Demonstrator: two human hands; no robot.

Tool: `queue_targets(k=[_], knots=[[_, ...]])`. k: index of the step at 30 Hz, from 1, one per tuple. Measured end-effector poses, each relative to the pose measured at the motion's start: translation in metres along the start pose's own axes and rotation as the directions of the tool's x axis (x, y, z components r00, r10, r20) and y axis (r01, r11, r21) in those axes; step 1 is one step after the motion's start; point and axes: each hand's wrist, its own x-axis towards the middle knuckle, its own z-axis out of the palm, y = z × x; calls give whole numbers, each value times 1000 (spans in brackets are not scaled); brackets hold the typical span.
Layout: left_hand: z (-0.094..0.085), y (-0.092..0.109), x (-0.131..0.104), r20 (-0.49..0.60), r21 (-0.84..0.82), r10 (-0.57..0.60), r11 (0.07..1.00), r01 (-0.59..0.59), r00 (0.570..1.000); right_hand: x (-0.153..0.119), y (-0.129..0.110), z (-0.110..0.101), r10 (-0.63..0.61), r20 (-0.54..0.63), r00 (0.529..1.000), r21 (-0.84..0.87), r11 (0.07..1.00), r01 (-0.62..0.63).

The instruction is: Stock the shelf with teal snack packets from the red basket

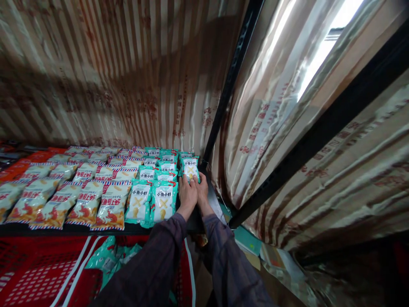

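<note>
Mid-frame, my left hand [188, 194] and right hand [202, 192] grip a green packet [190, 166], apparently shelving it; next move probably wants gentle release.

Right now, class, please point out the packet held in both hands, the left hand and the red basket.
Held packet [191, 167], head view: front face.
Left hand [188, 194], head view: back of the hand.
Red basket [33, 262], head view: perforated wall.

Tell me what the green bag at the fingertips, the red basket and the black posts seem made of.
Green bag: probably glossy plastic film, from its bright highlights. Red basket: likely smooth moulded plastic, from its regular perforations. Black posts: perhaps matt-coated metal; the slots suggest it, but the dimness leaves it open.
</note>
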Motion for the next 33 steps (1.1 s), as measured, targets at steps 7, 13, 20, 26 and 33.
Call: queue_targets(k=[7, 13, 20, 26, 33], knots=[[7, -3, 11, -56, -28, -6, 1000, 4, 998, 12, 3, 6, -95, 63, 993, -164, 981, 104], [19, -11, 12, -67, -6, -26, 1000, 26, 997, 17, 8, 9, -116, 58, 992, -247, 961, 127], [25, -16, 9, -83, -20, -3, 1000, 1, 997, 15, 2, 7, -49, 70, 996, -264, 962, 66], [28, -27, 2, -108, -51, 41, 998, -46, 993, 19, -2, 7, -32, 34, 999, -196, 980, 38], [29, -30, -1, -98, -41, 65, 997, -70, 993, 34, -10, 10, 47, 72, 996, -182, 983, -33]])
